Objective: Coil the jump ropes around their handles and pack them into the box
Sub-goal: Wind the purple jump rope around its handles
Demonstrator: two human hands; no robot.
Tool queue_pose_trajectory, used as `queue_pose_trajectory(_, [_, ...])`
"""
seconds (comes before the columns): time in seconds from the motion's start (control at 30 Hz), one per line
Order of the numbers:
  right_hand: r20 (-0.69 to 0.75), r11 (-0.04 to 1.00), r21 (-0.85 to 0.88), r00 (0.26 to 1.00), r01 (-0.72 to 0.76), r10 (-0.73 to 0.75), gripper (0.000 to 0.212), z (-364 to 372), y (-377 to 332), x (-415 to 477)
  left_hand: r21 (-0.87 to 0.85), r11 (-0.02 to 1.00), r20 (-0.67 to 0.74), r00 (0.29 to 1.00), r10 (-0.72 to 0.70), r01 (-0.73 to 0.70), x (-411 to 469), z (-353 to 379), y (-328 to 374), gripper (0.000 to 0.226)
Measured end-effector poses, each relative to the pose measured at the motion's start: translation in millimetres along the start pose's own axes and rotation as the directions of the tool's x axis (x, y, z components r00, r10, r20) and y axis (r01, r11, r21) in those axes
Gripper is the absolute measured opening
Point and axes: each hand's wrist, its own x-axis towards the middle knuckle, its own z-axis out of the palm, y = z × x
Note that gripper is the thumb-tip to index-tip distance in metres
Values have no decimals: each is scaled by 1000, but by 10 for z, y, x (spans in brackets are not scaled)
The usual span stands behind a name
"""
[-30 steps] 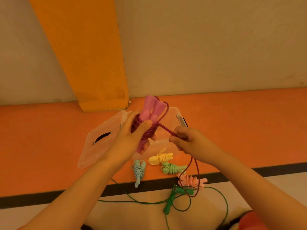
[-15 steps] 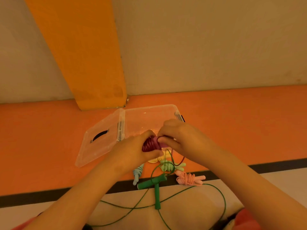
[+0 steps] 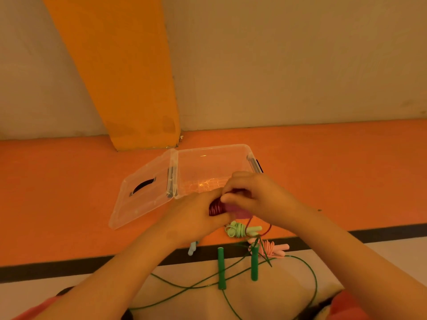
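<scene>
Left grip (image 3: 198,215) and right grip (image 3: 256,195) bare, with short, rounded fingers (image 3: 234,181) and smooth backs; nails too blurred to make out. Left forearm (image 3: 129,273) and right forearm (image 3: 346,257) equally bare, unclothed from the wrist down to the lower edge of the view, looking broader toward the camera through the wide-angle lens. At the bottom left corner, a narrow strip of coral-pink sleeve (image 3: 46,306), soft and unpatterned as far as visible. At the bottom right, more coral-pink cloth (image 3: 346,304) in a rounded fold; same garment or not, cannot tell. Just beside that fold, toward the middle, a small dark patch (image 3: 320,307); clothing or not, cannot tell.
</scene>
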Motion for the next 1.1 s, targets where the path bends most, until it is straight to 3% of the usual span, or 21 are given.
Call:
queue_pose_trajectory(0.1, [2,980,118,987,-160,161,16,-139,58,-29,-325,945,184,983,32,30,21,-21,-24,26])
queue_pose_trajectory(0.2, [33,956,220,981,-193,190,22,-163,89,-62,-549,833,268,958,100,66,-14,-37,13,27])
queue_pose_trajectory(0.4, [24,832,528,983,-169,184,30,-233,69,-126,-746,665,105,993,58,40,-39,-270,-2,26])
queue_pose_trajectory(0.5, [20,835,521,981,-175,193,20,-225,79,-140,-846,533,6,1000,-3,6,4,-288,-64,39])
queue_pose_trajectory(0.57, [7,838,516,979,-177,203,29,-185,82,-137,-903,430,-12,999,-37,5,23,-278,-38,46])
queue_pose_trajectory(0.83, [74,917,343,978,-206,193,26,32,84,-110,-993,117,-24,996,-89,-14,47,-296,126,41])
queue_pose_trajectory(0.93, [95,948,185,965,-259,245,10,57,139,-120,-984,172,-58,989,-136,-34,55,-351,53,44])
queue_pose_trajectory(1.0, [8,955,91,959,-283,284,12,32,179,-109,-956,293,-69,976,-207,-5,42,-383,-13,42])
queue_pose_trajectory(1.1, [-143,952,-9,943,-305,301,13,-86,192,-64,-901,426,-86,931,-355,79,40,-357,-92,21])
